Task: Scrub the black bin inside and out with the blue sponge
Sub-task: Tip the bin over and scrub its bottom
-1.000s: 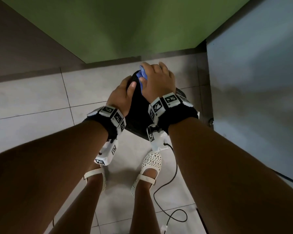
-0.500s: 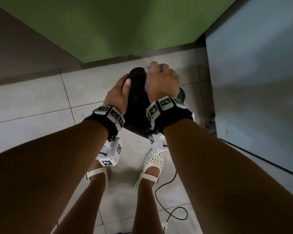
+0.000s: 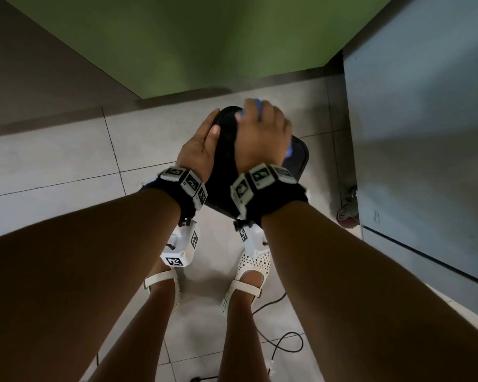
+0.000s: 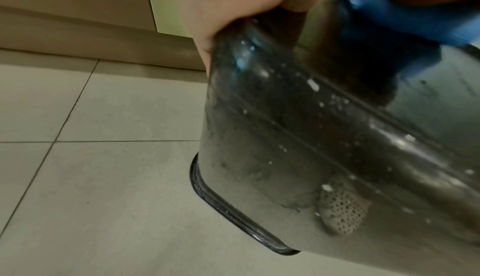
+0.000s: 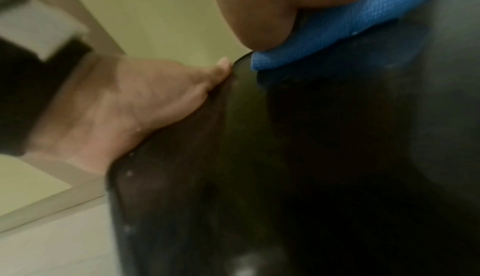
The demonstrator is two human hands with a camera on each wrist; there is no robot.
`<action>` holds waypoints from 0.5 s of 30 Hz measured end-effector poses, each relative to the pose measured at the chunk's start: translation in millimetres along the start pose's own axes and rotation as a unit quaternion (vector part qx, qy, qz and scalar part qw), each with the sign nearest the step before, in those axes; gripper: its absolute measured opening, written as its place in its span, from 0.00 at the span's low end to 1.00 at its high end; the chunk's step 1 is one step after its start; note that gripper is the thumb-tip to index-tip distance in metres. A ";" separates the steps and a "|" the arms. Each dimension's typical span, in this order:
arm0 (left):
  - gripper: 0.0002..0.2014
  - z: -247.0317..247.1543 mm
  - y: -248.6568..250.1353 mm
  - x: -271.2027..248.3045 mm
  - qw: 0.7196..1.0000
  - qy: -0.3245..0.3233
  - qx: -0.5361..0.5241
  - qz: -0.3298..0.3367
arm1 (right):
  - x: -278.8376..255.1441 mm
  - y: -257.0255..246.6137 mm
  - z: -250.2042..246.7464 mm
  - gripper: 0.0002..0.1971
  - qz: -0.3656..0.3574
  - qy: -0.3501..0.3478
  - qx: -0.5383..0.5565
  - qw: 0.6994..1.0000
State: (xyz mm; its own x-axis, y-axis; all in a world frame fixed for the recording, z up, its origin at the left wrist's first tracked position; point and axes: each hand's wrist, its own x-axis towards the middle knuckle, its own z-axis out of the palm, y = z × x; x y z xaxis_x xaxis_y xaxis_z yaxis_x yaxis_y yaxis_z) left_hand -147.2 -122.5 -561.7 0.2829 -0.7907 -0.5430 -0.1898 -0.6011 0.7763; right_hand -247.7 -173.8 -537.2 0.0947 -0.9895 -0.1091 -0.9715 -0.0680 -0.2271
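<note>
The black bin [image 3: 224, 172] stands upside down and tilted on the tiled floor, its rim [image 4: 233, 214] touching the tiles. My left hand [image 3: 202, 142] grips the raised base end from the left, thumb lying on the dark wall. My right hand [image 3: 262, 136] holds the blue sponge [image 3: 259, 108] and presses it onto the bin's outside near the top. The sponge [image 5: 350, 28] shows under the palm in the right wrist view, and the sponge [image 4: 402, 23] shows again in the left wrist view. White specks dot the bin wall [image 4: 285, 157]. The bin's inside is hidden.
A green wall [image 3: 204, 45] and a brown wall stand behind the bin. A grey cabinet [image 3: 425, 133] on a caster wheel [image 3: 348, 213] is close on the right. My feet in white sandals [image 3: 249, 268] are just below the bin, with a black cable [image 3: 284, 343] on the floor.
My right hand has slid the sponge to the right and away across the top of the bin. The left hand keeps its hold in the same place.
</note>
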 end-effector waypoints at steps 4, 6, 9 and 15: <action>0.21 0.3 1.1 -1.5 0.999 -0.001 -0.036 -0.009 | 5.5 -9.6 -0.3 0.19 -0.050 -0.052 -0.003 0.997; 0.20 0.9 1.7 -2.0 0.999 0.016 -0.032 -0.012 | 1.7 12.8 -4.3 0.18 -0.030 -0.018 -0.001 0.999; 0.21 1.0 2.4 -2.4 1.000 0.015 -0.019 -0.016 | -17.5 46.2 -13.5 0.24 0.125 0.010 0.031 0.992; 0.22 2.1 7.8 -7.9 1.000 0.015 -0.004 -0.025 | -26.3 59.5 -19.0 0.22 0.356 -0.114 0.174 0.911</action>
State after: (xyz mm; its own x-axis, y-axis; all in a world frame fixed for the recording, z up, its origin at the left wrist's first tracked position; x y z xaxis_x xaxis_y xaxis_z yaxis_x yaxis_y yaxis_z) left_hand -152.8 -121.2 -552.0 0.3205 -0.7553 -0.5716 -0.1674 -0.6391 0.7507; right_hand -312.1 -154.3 -529.4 -0.4513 -0.7116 -0.5385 -0.6800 0.6650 -0.3089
